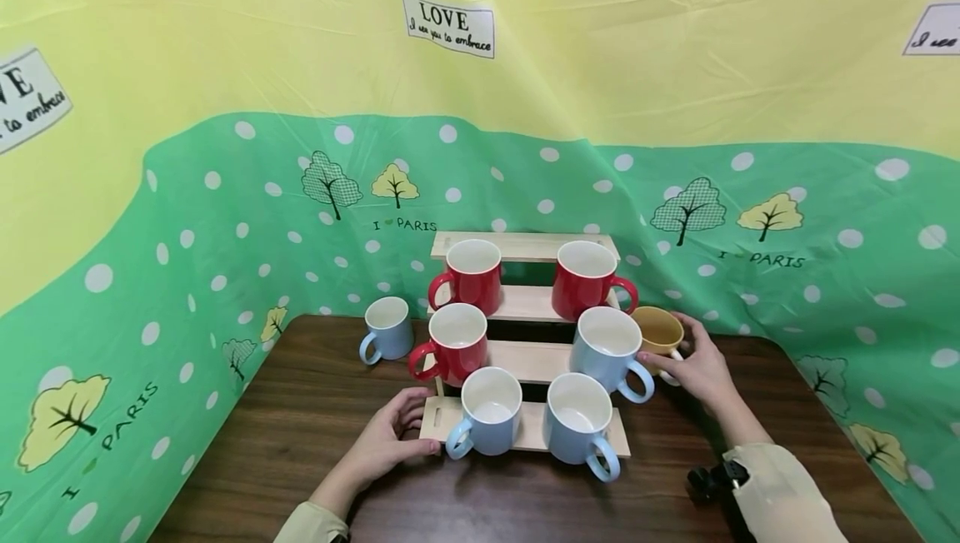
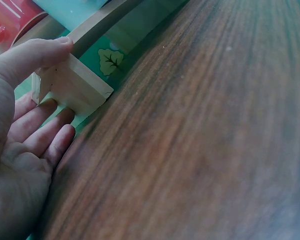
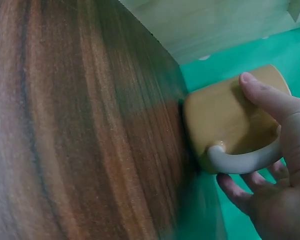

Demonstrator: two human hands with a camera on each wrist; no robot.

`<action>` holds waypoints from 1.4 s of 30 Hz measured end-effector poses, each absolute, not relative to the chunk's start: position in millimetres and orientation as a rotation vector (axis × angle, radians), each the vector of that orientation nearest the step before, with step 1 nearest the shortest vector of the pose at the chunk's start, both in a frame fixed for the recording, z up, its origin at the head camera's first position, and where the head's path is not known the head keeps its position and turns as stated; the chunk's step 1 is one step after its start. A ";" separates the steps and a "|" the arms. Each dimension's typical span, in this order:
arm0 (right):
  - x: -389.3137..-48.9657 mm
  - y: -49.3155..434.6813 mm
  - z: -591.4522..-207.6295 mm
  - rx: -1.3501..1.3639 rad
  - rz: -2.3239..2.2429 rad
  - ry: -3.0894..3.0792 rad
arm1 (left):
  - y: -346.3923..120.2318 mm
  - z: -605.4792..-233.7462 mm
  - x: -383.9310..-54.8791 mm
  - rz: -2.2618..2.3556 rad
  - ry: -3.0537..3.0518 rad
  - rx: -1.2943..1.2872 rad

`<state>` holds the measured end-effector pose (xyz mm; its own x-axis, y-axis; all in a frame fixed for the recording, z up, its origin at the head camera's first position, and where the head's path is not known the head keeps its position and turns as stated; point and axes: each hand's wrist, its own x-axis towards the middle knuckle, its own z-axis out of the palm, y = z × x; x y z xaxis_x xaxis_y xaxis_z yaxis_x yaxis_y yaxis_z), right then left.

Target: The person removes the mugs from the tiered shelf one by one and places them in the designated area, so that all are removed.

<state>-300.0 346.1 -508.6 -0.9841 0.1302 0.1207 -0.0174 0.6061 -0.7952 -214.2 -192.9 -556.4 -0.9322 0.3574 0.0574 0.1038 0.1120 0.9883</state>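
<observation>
The wood-grain counter point(image 1: 480, 501) starts close to me. At the near left, the left hand point(image 1: 382, 440) has its grip clamped on an end of the tiered wooden rack point(image 1: 528, 361), thumb against the lowest step, which carries two light blue mugs point(image 1: 491, 418). One step up sit a red mug point(image 1: 461, 351) on the left and a larger-looking light blue mug point(image 1: 603, 351) on the right.

Just right of that one is the yellow mug point(image 1: 656, 333) with the white handle, the right hand point(image 1: 699, 366) clamped about its wall, thumb on the side. I judge it glazed ceramic: stiff, fairly weighty, slick and apt to chip, best taken by the wall or handle.

Farther up stand two red mugs point(image 1: 477, 276), before a printed fabric backdrop point(image 1: 465, 176).

Some left fingers are partly hidden by the rack. The blue mug covers the yellow one's left edge, and I can't tell whether its base touches the counter. The backdrop's outer lettering is cut off.
</observation>
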 end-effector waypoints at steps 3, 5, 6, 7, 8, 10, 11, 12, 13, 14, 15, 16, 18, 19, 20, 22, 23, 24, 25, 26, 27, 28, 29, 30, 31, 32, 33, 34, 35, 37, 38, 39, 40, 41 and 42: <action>-298.6 345.7 -505.3 -0.076 1.284 -2.682 | -192.7 -556.8 -214.6 1.915 2.189 0.466; -297.9 344.9 -502.4 -0.059 1.260 -2.694 | -192.9 -557.3 -214.7 1.916 2.191 0.474; -297.6 344.5 -501.0 -0.053 1.242 -2.701 | -193.1 -557.5 -214.6 1.919 2.191 0.478; -296.8 343.7 -499.2 -0.049 1.227 -2.709 | -193.1 -557.7 -214.7 1.918 2.194 0.479; -296.3 342.7 -497.5 -0.046 1.225 -2.716 | -193.1 -557.8 -214.7 1.918 2.196 0.480; -294.8 341.3 -493.2 -0.043 1.219 -2.741 | -193.1 -557.8 -214.6 1.917 2.198 0.481; -294.2 340.7 -490.7 -0.045 1.217 -2.757 | -193.0 -557.7 -214.5 1.916 2.200 0.481; -293.8 340.4 -488.1 -0.049 1.206 -2.774 | -192.8 -557.6 -214.6 1.915 2.201 0.477; -293.3 339.9 -484.9 -0.050 1.203 -2.792 | -192.8 -557.4 -214.6 1.912 2.202 0.474; -293.1 339.7 -481.5 -0.051 1.195 -2.811 | -192.9 -557.2 -214.3 1.914 2.201 0.473; -292.7 339.4 -477.6 -0.052 1.178 -2.831 | -192.9 -556.9 -214.1 1.915 2.201 0.471; -292.3 339.3 -473.6 -0.051 1.163 -2.849 | -193.0 -556.5 -213.9 1.917 2.200 0.471; -291.8 339.6 -466.1 -0.037 1.137 -2.864 | -193.2 -555.9 -213.7 1.919 2.197 0.470; -290.9 339.3 -461.7 -0.031 1.133 -2.872 | -193.2 -555.7 -213.6 1.919 2.197 0.468; -290.5 339.7 -458.1 -0.026 1.128 -2.871 | -193.3 -555.8 -213.5 1.920 2.196 0.469; -290.0 340.9 -451.5 -0.005 1.127 -2.856 | -193.4 -555.9 -213.4 1.921 2.193 0.475; -289.6 341.3 -448.2 0.002 1.127 -2.844 | -193.5 -556.2 -213.5 1.921 2.191 0.476; -288.9 341.6 -444.4 0.005 1.127 -2.838 | -193.5 -556.4 -213.6 1.920 2.189 0.478; -288.5 342.0 -440.5 0.010 1.129 -2.829 | -193.4 -556.8 -213.8 1.920 2.187 0.481; -288.1 342.6 -436.7 0.020 1.130 -2.821 | -193.4 -557.0 -213.9 1.920 2.185 0.484; -287.3 342.6 -432.3 0.027 1.129 -2.816 | -193.3 -557.1 -214.0 1.919 2.184 0.485; -286.4 342.3 -427.7 0.027 1.128 -2.815 | -193.2 -557.2 -214.4 1.917 2.184 0.481; -285.8 342.2 -422.7 0.028 1.134 -2.817 | -193.3 -556.9 -214.2 1.918 2.184 0.484; -285.1 341.9 -417.8 0.029 1.144 -2.821 | -193.3 -556.7 -214.1 1.918 2.183 0.485; -284.6 341.7 -413.0 0.030 1.152 -2.822 | -193.2 -556.5 -214.0 1.918 2.184 0.482; -283.8 341.1 -408.2 0.028 1.163 -2.825 | -193.1 -556.4 -214.0 1.917 2.184 0.480; -283.1 340.4 -403.5 0.025 1.177 -2.823 | -193.0 -556.2 -213.9 1.918 2.183 0.478; -282.6 339.5 -398.8 0.025 1.195 -2.822 | -192.9 -556.1 -213.9 1.917 2.184 0.477; -282.0 338.3 -394.0 0.027 1.216 -2.818 | -192.7 -555.9 -213.8 1.916 2.184 0.477; -280.5 334.5 -384.3 0.040 1.256 -2.804 | -192.2 -555.9 -214.1 1.913 2.185 0.470; -279.9 332.2 -379.8 0.050 1.275 -2.792 | -192.2 -555.6 -213.8 1.914 2.186 0.472; -279.1 329.5 -375.2 0.059 1.293 -2.778 | -192.3 -555.2 -213.5 1.915 2.186 0.474; -278.2 326.8 -370.8 0.070 1.309 -2.763 | -192.3 -554.9 -213.3 1.915 2.187 0.475; -277.4 324.0 -366.7 0.079 1.319 -2.747 | -192.4 -554.7 -213.0 1.917 2.187 0.476; -276.5 321.2 -363.0 0.088 1.326 -2.731 | -192.5 -554.4 -212.8 1.919 2.187 0.478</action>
<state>-276.5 321.2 -363.0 -0.9928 -0.0065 0.1194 -0.0978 0.6182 -0.7799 -212.8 -192.5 -554.4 -0.9294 0.3631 0.0666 0.1133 0.1090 0.9876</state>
